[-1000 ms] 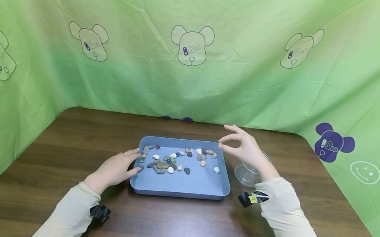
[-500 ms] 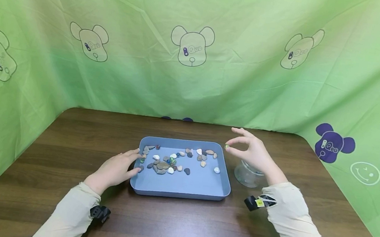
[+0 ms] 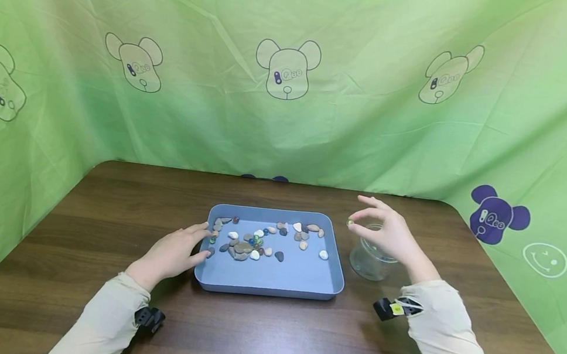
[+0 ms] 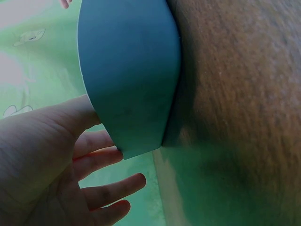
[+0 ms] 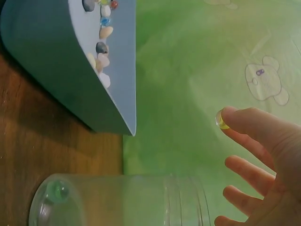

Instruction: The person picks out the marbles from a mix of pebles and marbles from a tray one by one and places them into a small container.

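A: R hand?
B: It's pinching a small yellow-green marble betw thumb & forefinger, other fingers spreading out. It's hovering above the clear glass jar, marble just over the jar's left rim.
A: Anything in the jar?
B: Wrist cam's showing one green marble sitting at the bottom.
A: L hand?
B: Fingers are lying relaxed, gripping nothing, touching the left edge of the blue tray.
A: Tray contents?
B: Pebbles & a few marbles are lying mostly in its far half. Everything's sitting on a dark wood table.
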Available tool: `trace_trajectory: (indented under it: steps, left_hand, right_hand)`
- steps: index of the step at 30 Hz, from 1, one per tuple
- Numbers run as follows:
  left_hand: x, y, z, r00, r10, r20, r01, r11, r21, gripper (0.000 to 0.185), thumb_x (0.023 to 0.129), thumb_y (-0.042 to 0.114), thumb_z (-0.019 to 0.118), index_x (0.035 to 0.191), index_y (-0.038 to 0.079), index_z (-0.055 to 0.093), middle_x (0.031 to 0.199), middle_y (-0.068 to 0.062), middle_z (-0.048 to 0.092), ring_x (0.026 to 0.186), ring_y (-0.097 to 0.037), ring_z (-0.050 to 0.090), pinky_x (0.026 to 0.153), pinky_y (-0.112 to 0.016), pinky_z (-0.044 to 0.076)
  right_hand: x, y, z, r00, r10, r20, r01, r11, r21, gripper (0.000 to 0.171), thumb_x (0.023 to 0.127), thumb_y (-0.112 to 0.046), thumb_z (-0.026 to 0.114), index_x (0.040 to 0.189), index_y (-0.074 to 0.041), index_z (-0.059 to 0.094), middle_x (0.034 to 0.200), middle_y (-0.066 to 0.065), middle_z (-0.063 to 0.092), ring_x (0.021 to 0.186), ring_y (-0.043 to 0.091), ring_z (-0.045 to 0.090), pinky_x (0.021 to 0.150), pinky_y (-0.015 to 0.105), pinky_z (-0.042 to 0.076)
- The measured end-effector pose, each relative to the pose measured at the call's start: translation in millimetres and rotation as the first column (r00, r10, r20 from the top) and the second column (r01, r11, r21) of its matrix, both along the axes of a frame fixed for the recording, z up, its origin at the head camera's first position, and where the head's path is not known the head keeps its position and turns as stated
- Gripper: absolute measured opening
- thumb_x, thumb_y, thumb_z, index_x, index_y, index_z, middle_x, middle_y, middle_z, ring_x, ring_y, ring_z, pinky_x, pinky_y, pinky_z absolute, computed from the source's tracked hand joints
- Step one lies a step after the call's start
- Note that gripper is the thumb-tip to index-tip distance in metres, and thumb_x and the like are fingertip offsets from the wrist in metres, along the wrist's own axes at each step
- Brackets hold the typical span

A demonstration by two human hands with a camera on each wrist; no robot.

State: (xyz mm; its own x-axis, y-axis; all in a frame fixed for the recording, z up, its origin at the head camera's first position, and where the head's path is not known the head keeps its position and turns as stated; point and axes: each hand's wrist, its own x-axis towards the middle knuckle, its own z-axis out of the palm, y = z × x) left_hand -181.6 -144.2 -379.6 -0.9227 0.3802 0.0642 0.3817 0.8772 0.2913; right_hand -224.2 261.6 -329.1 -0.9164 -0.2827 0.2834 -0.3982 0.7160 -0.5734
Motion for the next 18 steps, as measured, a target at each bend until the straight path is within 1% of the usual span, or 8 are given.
trace_trajectory:
  steps: [5, 11, 14, 18]
  left_hand:
    - [0.1, -0.1, -0.1, 1.000, 0.003, 0.004, -0.003, 1.000, -0.001, 0.044, 0.090, 0.025, 0.059, 0.128, 0.002, 0.055, 0.142, -0.018, 0.045, 0.129, -0.035, 0.047, 0.106, -0.052, 0.037]
    - [0.0, -0.5, -0.7, 1.000, 0.005, 0.006, -0.005, 1.000, 0.000, 0.044, 0.090, 0.025, 0.059, 0.128, 0.003, 0.055, 0.143, -0.018, 0.045, 0.129, -0.035, 0.046, 0.106, -0.052, 0.037]
    - [-0.2, -0.8, -0.8, 1.000, 0.005, 0.006, -0.005, 1.000, 0.002, 0.044, 0.090, 0.026, 0.058, 0.128, 0.002, 0.055, 0.143, -0.018, 0.044, 0.128, -0.035, 0.047, 0.105, -0.052, 0.038]
    - [-0.5, -1.0, -1.0, 1.000, 0.003, 0.003, -0.003, 1.000, 0.003, 0.044, 0.090, 0.026, 0.058, 0.128, 0.002, 0.055, 0.143, -0.017, 0.044, 0.128, -0.036, 0.047, 0.105, -0.052, 0.038]
  right_hand:
    - [1.1, 5.9, -2.1, 1.000, -0.020, -0.007, 0.020, 1.000, -0.006, 0.017, 0.082, -0.018, 0.071, 0.095, -0.007, 0.071, 0.141, 0.017, 0.046, 0.130, 0.039, 0.042, 0.090, 0.050, 0.050]
    - [2.7, 11.6, -4.1, 0.999, -0.043, -0.030, 0.043, 0.999, -0.001, 0.015, 0.081, -0.018, 0.071, 0.093, -0.009, 0.071, 0.140, 0.017, 0.048, 0.129, 0.041, 0.042, 0.099, 0.055, 0.040]
    - [3.0, 14.9, -5.6, 0.998, -0.052, -0.039, 0.052, 0.999, -0.003, 0.014, 0.081, -0.018, 0.071, 0.093, -0.009, 0.071, 0.139, 0.018, 0.048, 0.129, 0.042, 0.042, 0.100, 0.056, 0.037]
    - [3.1, 19.4, -7.3, 0.996, -0.067, -0.055, 0.067, 0.998, 0.002, 0.015, 0.082, -0.018, 0.071, 0.093, -0.008, 0.071, 0.137, 0.018, 0.050, 0.127, 0.042, 0.044, 0.097, 0.054, 0.040]
